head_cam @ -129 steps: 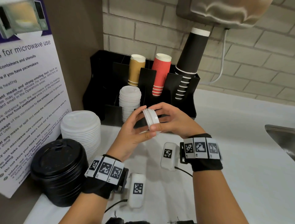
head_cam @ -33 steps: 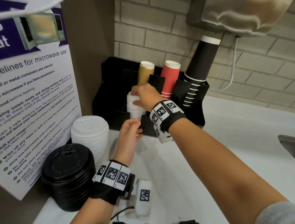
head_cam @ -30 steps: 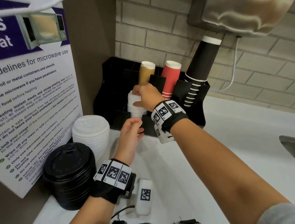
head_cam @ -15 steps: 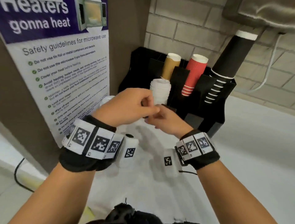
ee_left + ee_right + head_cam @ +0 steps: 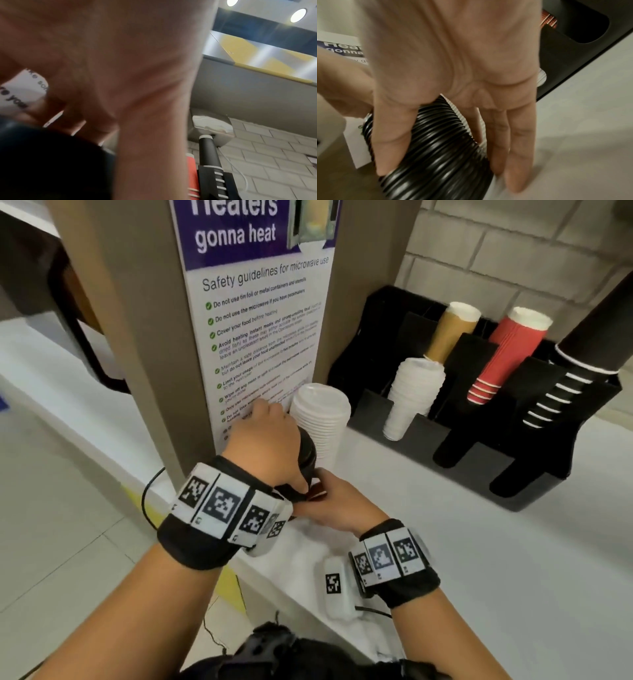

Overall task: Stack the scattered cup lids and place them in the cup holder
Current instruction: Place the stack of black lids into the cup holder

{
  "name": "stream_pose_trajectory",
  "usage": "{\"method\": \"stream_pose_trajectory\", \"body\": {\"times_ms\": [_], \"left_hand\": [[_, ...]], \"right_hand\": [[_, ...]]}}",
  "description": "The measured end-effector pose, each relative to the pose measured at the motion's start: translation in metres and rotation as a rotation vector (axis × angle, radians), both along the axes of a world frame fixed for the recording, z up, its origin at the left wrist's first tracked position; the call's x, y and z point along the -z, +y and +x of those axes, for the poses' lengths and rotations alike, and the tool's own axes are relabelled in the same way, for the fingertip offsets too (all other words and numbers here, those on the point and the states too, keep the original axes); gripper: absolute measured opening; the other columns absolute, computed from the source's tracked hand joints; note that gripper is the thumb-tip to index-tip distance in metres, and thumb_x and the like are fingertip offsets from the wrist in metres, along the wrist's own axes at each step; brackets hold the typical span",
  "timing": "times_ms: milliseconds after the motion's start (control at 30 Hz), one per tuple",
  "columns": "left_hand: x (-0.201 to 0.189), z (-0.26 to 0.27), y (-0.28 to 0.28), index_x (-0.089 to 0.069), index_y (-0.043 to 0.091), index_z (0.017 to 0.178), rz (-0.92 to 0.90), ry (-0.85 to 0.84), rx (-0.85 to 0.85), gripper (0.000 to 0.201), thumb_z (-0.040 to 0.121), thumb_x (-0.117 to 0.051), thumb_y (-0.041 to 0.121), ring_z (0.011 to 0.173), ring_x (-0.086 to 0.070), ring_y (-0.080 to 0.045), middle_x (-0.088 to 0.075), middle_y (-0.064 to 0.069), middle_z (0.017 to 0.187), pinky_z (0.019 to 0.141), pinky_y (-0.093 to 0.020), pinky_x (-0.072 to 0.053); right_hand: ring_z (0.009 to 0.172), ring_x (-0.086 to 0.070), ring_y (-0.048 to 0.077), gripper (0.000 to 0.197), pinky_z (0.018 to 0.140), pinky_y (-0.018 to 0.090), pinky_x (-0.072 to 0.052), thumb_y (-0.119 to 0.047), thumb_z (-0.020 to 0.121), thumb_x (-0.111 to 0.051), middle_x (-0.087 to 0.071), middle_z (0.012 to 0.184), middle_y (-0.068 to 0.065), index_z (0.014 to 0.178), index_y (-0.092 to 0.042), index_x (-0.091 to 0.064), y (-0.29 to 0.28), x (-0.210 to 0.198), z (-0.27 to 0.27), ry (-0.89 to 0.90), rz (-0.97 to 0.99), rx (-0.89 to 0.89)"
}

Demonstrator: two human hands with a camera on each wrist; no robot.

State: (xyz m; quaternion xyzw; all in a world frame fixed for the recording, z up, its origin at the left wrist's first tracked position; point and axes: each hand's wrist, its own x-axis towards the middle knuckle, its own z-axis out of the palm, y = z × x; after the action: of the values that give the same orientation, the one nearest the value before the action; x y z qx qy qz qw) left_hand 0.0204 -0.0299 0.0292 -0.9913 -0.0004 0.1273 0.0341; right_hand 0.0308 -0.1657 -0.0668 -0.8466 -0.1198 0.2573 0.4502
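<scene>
A tall stack of black lids (image 5: 436, 142) stands at the counter's left end, against the poster. My left hand (image 5: 265, 436) lies over its top with fingers curled down the far side. My right hand (image 5: 323, 496) holds the stack low down, thumb (image 5: 393, 135) on one side and fingers (image 5: 510, 142) on the other. Just behind it stands a stack of large white lids (image 5: 322, 419). The black cup holder (image 5: 534, 494) sits to the right with a leaning stack of small white lids (image 5: 414, 395) in its front left slot.
Brown cups (image 5: 452, 330), red cups (image 5: 507, 354) and black striped cups (image 5: 579, 361) stand in the holder's slots. A microwave safety poster (image 5: 260, 320) covers the brown panel on the left. The counter edge runs close below my left wrist, with floor beyond.
My right hand left the small white lids in the holder. Both hands moved left and took hold of the black lid stack. The head view swung left.
</scene>
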Motion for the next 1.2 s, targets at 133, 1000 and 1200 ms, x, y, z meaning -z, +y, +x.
{"method": "stream_pose_trajectory", "body": {"times_ms": [133, 1000, 1200], "left_hand": [[0.008, -0.007, -0.008, -0.032, 0.012, 0.135, -0.078, 0.046, 0.03, 0.087, 0.073, -0.075, 0.055, 0.119, -0.042, -0.035, -0.031, -0.015, 0.134, 0.081, -0.039, -0.043], [0.03, 0.079, -0.12, -0.029, 0.015, 0.148, -0.828, -0.135, 0.218, 0.104, 0.065, -0.088, 0.035, 0.128, -0.043, -0.027, -0.038, -0.01, 0.14, 0.106, -0.036, -0.039], [0.011, 0.081, -0.097, -0.061, 0.025, 0.111, -1.471, -0.351, 0.008, 0.017, 0.095, -0.058, 0.018, 0.111, -0.057, -0.018, -0.058, 0.003, 0.114, 0.097, -0.035, -0.048]], "right_hand": [[0.085, -0.061, 0.009, 0.061, 0.07, 0.025, -0.048, -0.028, 0.068, -0.083, -0.063, 0.102, -0.005, 0.12, -0.021, -0.052, -0.001, -0.002, -0.001, -0.008, 0.048, 0.015], [0.107, -0.054, 0.008, 0.087, 0.084, 0.018, -0.044, -0.028, 0.062, -0.088, -0.056, 0.122, -0.005, 0.134, -0.016, -0.041, -0.141, -0.026, 0.047, -0.188, -0.109, 0.361], [0.1, -0.052, 0.012, 0.056, 0.068, 0.003, -0.039, -0.017, 0.081, -0.073, -0.052, 0.121, 0.006, 0.132, -0.02, -0.05, -0.161, -0.084, 0.058, -0.509, -0.196, 0.32]]}}
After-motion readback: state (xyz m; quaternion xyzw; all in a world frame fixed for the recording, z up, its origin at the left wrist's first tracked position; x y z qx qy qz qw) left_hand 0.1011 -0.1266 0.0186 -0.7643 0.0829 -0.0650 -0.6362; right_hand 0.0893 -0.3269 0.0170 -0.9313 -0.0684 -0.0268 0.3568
